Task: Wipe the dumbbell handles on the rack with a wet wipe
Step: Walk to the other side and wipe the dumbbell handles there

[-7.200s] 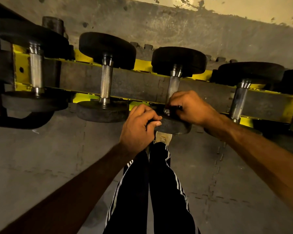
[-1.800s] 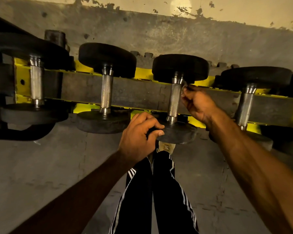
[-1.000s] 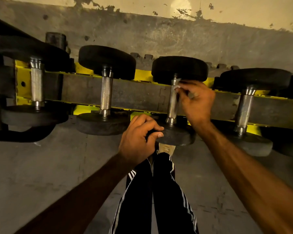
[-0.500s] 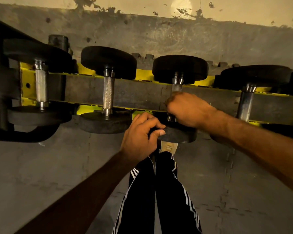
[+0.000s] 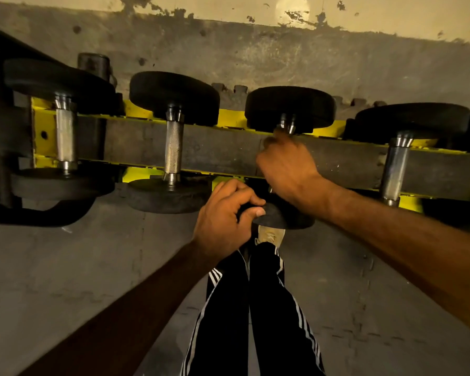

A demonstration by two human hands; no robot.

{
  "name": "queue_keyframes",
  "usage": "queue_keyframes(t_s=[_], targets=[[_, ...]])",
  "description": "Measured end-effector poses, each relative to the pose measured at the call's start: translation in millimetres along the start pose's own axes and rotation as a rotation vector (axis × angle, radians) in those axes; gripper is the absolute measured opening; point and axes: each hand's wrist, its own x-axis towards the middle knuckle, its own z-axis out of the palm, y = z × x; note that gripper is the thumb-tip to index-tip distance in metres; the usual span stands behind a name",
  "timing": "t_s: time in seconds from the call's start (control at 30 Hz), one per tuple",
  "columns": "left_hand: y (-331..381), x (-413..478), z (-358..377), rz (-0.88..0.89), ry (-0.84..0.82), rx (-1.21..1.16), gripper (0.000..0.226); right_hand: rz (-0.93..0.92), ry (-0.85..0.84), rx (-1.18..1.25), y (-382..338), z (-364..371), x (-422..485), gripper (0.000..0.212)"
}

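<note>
— Hands?
— Left hand (image 5: 225, 210) grips the dumbbell's (image 5: 289, 107) near plate (image 5: 274, 214), probably steadying it on the rack (image 5: 228, 150). Right hand (image 5: 285, 166) is curled round its handle (image 5: 286, 124); the wipe is hidden underneath, I'd guess.

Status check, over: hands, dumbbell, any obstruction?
Left hand grips third dumbbell by near plate. Right hand wrapped round its handle; wipe not visible. Second dumbbell and fourth dumbbell stand apart, no obstruction seen.
</note>
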Motion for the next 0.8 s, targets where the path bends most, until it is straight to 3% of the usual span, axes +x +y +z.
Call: queue_keyframes(t_s=[0.13, 0.37, 0.53, 0.67, 0.73, 0.8], targets=[[3.3, 1.2, 1.6, -0.018, 0.001, -0.008, 0.008, 0.046, -0.006, -0.098, -0.1, -2.5, 13.6, 0.025], [2.1, 1.0, 1.0, -0.006, 0.015, -0.019, 0.008, -0.252, -0.133, -0.042, 7.9, -6.6, -0.2, 0.022], [3.3, 2.2, 2.2, 0.0, 0.021, -0.019, 0.007, -0.029, -0.027, -0.111, 22.9, -11.8, 0.9, 0.026], [3.8, 5.7, 1.3, 0.013, 0.014, -0.023, 0.007, -0.309, -0.172, -0.067, 4.3, -5.1, -9.1, 0.025], [0.1, 3.8, -1.6, 0.019, 0.005, -0.02, 0.007, -0.271, -0.116, 0.029, 11.7, -2.6, -2.8, 0.023], [-3.1, 2.1, -2.9, 0.016, 0.005, -0.024, 0.007, -0.119, 0.035, 0.184, 29.5, 4.3, 1.3, 0.023]])
